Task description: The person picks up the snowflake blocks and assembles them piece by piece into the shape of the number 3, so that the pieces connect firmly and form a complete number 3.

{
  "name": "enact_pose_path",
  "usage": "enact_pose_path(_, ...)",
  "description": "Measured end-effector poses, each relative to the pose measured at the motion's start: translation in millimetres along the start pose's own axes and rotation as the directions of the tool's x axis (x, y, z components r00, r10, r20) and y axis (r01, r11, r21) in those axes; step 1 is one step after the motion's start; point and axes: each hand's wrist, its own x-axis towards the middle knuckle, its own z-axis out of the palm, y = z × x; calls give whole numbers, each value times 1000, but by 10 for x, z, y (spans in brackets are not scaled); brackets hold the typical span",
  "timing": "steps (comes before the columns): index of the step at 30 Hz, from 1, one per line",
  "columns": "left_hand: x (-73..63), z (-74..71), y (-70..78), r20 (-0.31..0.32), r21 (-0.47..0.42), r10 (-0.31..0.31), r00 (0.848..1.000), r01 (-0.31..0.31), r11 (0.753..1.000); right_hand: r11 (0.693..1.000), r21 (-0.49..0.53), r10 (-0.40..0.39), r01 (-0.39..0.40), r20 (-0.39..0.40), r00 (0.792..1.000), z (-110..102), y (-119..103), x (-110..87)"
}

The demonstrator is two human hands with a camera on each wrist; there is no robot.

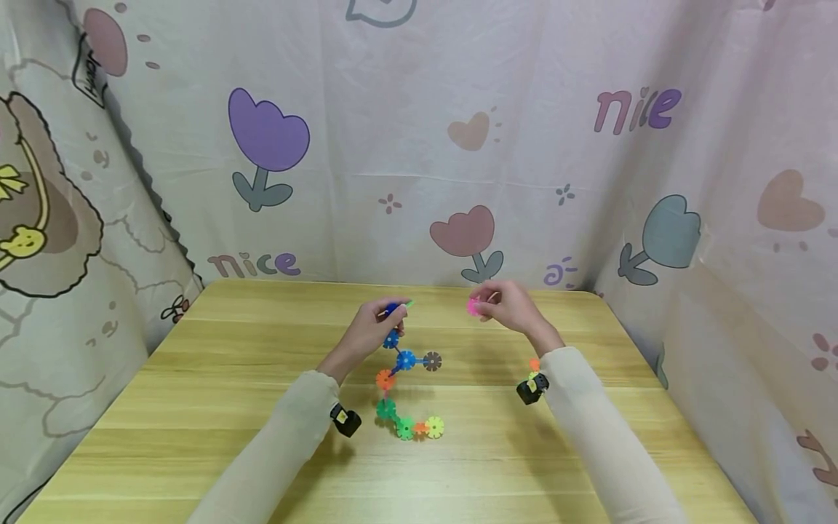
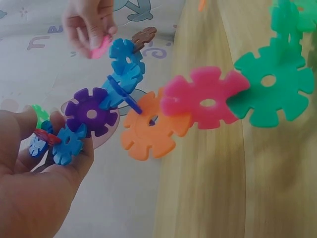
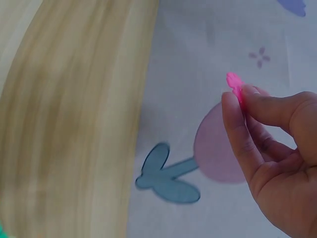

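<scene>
My left hand [image 1: 366,333] holds the upper end of a chain of notched plastic flower discs linked edge to edge. Blue discs [image 2: 68,144], a red one [image 2: 47,137] and a light green one [image 2: 39,117] sit at its fingertips. From there the chain runs through a purple disc [image 2: 92,113], blue ones, an orange one [image 2: 148,140], a pink one [image 2: 203,91] and a green one [image 2: 270,79]. A brown disc [image 1: 432,362] ends a side branch. My right hand [image 1: 513,306], apart to the right, pinches a loose pink disc [image 3: 233,83] between thumb and fingers.
The chain's lower end curves right to a yellow disc [image 1: 435,427] over the wooden table [image 1: 262,422]. Beside the right wrist, partly hidden, lies an orange piece [image 1: 535,363] with a yellow-green one. A printed curtain [image 1: 366,233] hangs behind the table's far edge.
</scene>
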Motion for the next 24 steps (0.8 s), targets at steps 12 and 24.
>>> enact_pose_path(12, -2, 17, 6, 15, 19, 12, 1000, -12, 1000, 996, 42, -73, 72, 11, 997, 213, -366, 125)
enact_pose_path(24, -7, 38, 16, 27, 32, 10, 1000, -11, 999, 993, 28, -116, 115, 26, 993, 350, -567, 163)
